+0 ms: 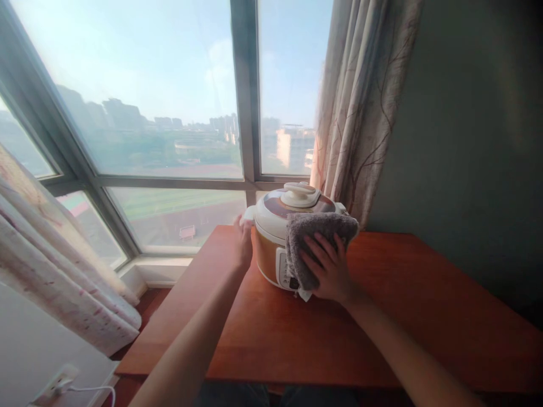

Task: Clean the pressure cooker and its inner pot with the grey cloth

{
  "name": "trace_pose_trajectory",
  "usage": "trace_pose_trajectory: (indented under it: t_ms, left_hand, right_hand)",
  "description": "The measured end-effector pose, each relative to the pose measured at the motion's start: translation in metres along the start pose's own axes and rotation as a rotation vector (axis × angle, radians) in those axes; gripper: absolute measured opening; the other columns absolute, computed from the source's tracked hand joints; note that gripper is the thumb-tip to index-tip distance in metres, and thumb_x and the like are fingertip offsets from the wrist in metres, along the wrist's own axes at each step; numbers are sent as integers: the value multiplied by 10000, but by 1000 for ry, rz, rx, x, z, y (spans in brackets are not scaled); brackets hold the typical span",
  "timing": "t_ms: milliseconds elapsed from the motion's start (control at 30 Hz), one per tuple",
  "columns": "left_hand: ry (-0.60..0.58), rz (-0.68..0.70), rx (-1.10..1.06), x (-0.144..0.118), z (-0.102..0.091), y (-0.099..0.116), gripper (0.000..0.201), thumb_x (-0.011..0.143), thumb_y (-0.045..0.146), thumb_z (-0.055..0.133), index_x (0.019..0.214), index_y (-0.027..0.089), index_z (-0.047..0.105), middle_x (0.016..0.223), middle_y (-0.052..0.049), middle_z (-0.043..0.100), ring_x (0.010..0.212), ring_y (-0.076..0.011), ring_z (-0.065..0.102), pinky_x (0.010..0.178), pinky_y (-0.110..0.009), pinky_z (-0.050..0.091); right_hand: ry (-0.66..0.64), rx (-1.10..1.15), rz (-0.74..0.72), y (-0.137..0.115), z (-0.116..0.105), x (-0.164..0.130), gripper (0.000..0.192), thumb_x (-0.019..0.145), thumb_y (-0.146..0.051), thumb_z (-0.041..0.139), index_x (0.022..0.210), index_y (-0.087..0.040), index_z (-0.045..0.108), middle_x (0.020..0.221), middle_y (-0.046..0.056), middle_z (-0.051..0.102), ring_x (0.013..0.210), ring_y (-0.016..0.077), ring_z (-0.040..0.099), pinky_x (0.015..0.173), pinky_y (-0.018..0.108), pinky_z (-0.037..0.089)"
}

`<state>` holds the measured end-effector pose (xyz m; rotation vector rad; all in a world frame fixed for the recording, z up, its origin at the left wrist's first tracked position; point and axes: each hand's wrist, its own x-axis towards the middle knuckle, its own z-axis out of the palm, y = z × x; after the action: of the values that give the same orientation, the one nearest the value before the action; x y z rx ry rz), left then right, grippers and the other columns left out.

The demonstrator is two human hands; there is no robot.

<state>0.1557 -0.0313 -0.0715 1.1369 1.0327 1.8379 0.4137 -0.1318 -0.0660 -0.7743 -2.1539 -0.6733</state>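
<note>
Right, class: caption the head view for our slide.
Right hand presses a grey cloth against a cooker; left hand steadies it.

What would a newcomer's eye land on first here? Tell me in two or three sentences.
First the cream and orange cooker standing at the far edge of the reddish wooden table, right by the window. The right hand presses a grey cloth against its front, while the left hand rests on its left side. Behind it, the big window shows a hazy skyline, with a patterned curtain hanging at its right.
</note>
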Motion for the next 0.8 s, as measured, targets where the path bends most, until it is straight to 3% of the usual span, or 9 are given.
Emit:
trace_pose_trajectory:
  t_ms: [67,133,233,367,467,633,800]
  left_hand:
    - [98,-15,54,-17,-11,-7,512,881,481,626,1319,263,475,1367,-121,568,1321,-285,509,1062,-432,409]
    - [159,-68,83,-33,-23,-15,456,852,395,651,1258,250,501,1339,-134,580,1304,-285,526,1062,-444,418]
    - [167,-147,78,-53,-36,-24,402,804,322,670,1174,238,538,1281,-137,608,1256,-282,564,1040,-447,446]
    - [139,-203,53,-68,-41,-22,371,763,297,682,1113,229,577,1252,-131,626,1224,-282,584,1018,-447,462]
    - [129,-224,55,-69,-41,-14,352,753,296,675,1089,225,599,1247,-122,630,1199,-276,594,1010,-444,463]
    - [148,-309,74,-60,-55,-5,326,709,297,678,1020,216,626,1190,-97,643,1121,-254,627,954,-410,479]
    - [217,-416,-30,-64,-67,-3,293,674,267,680,949,216,593,920,-32,684,817,-182,689,824,-351,512]
  right_hand:
    - [-75,70,-61,-4,10,-25,647,828,-318,641,1457,-330,494,1463,77,565,1355,333,508,1206,622,149]
    - [-182,246,-95,-7,16,-46,686,819,-213,631,1475,-343,480,1433,51,591,1297,270,577,1185,513,311]
    - [-323,616,-48,-11,21,-64,691,844,-63,548,1456,-381,494,1402,-18,610,1243,178,629,1083,339,480]
    - [-433,869,69,-22,22,-55,646,878,-11,476,1396,-390,550,1395,-60,603,1298,181,580,1163,377,398]
    - [-445,803,48,-40,26,-29,640,903,-31,446,1435,-380,513,1467,-43,526,1342,238,532,1189,454,348]
    - [-277,509,-39,-65,44,18,606,974,-57,313,1546,-257,352,1541,61,452,1403,282,459,1164,524,384]
    - [-224,212,-56,-67,39,79,461,968,-65,352,1402,-64,504,1507,202,488,1457,290,388,1145,482,419]
